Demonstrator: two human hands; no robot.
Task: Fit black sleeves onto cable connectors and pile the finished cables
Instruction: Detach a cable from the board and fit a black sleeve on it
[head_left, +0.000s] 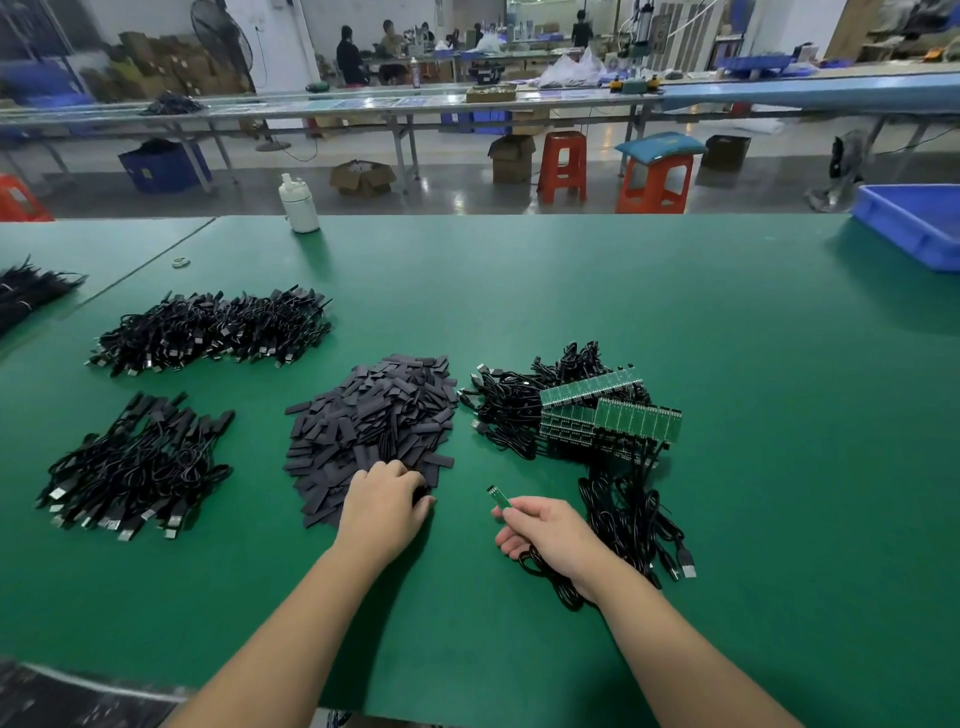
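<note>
Sleeves, flat and black, lie heaped in a loose pile at the middle of the green table in the head view, the only view given. The left hand rests palm down on the near edge of that pile, its fingers curled into the sleeves; whether it has 1 pinched cannot be told, since the fingertips are hidden among them. The right hand sits just right of the pile, fingers curled round a black cable that loops out below the wrist, with the cable's small green connector board sticking up past the thumb toward the sleeves. Beyond that hand, a tangle of unfinished cables lies to the right of the sleeve pile, rows of green boards lying on top of it, and more cable trails down beside the right wrist. On the left side of the table lie 2 separate heaps of black cables: a near heap and a far heap. A white bottle stands at the far table edge, and a blue bin sits at the far right corner.
</note>
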